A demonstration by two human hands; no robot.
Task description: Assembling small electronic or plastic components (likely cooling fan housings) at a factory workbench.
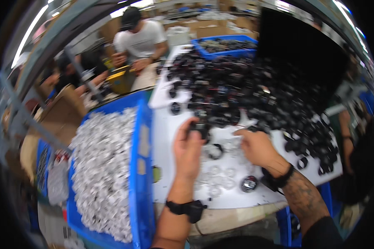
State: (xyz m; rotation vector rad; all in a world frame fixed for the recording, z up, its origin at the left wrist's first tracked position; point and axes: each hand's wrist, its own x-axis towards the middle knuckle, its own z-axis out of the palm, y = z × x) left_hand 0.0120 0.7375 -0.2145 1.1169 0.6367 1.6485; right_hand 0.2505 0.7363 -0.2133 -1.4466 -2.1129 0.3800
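Note:
My left hand (188, 151) is closed on a small black part (200, 129), its thumb and fingers around it at the near edge of a big heap of black round parts (232, 89). My right hand (257, 148) is to the right of it with curled fingers, the index finger pointing left. Blur hides whatever is at its fingertips. Between the hands, a dark ring-shaped part (215, 152) lies on the white tabletop (166, 141). Nearer to me are several clear rings (217, 176) and a shiny black round part (249, 183).
A blue bin (141, 174) full of small white pieces (104, 166) stands along the table's left side. Another blue bin (201, 52) with parts sits at the far edge. A large dark panel (303, 50) rises at the back right. Across the table, a person (140, 37) works beside a yellow box (121, 81).

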